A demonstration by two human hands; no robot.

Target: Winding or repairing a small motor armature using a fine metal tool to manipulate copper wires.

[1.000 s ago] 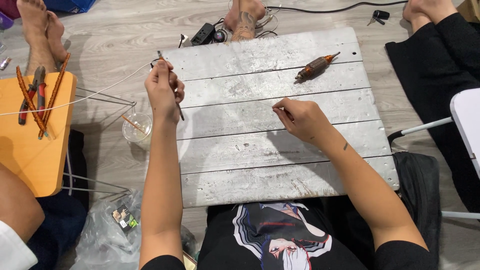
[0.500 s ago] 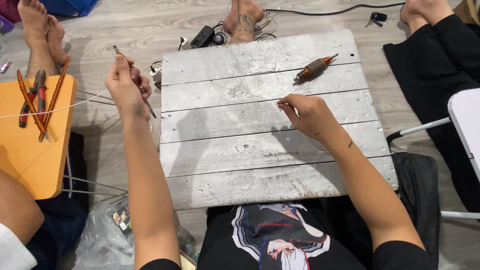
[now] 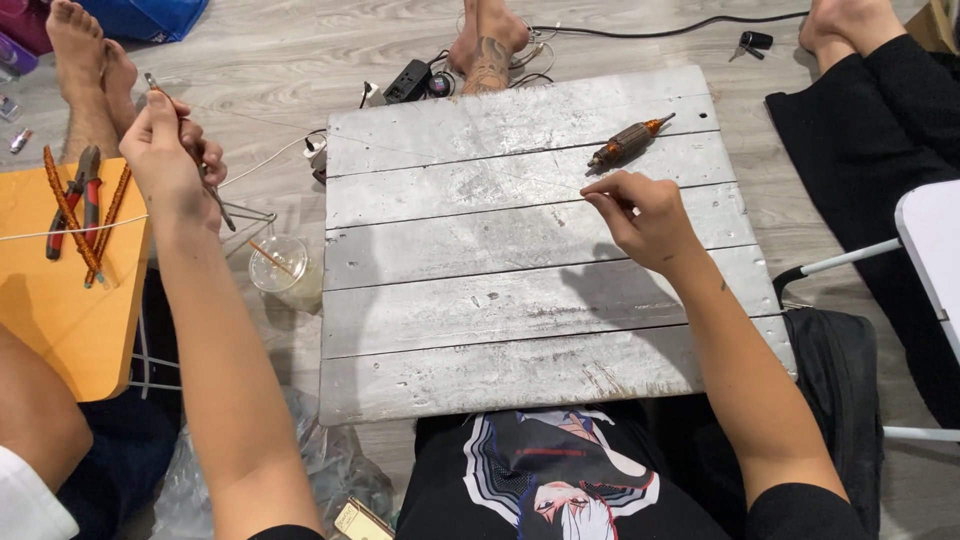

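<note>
A grey wooden board [image 3: 520, 300] of several planks lies across my lap. My right hand [image 3: 645, 215] rests on it, fingers pinched on the end of a thin wire that runs left across the board. My left hand [image 3: 170, 155] is raised well off the board's left side, closed on a slim metal tool [image 3: 152, 85] and pulling that wire taut. A brown wire-wound rod [image 3: 628, 140] lies on the board just above my right hand, apart from it.
An orange stool [image 3: 60, 320] at left carries red-handled pliers [image 3: 78, 195] and twisted copper pieces. A clear plastic cup [image 3: 278, 265] stands beside the board. Other people's bare feet [image 3: 490, 45], a power adapter [image 3: 408, 80], cables and a white chair [image 3: 930, 260] ring the board.
My left hand has swung from over the board's left edge out to the far left and up, drawing the wire out. My right hand stayed pinched on the board.
</note>
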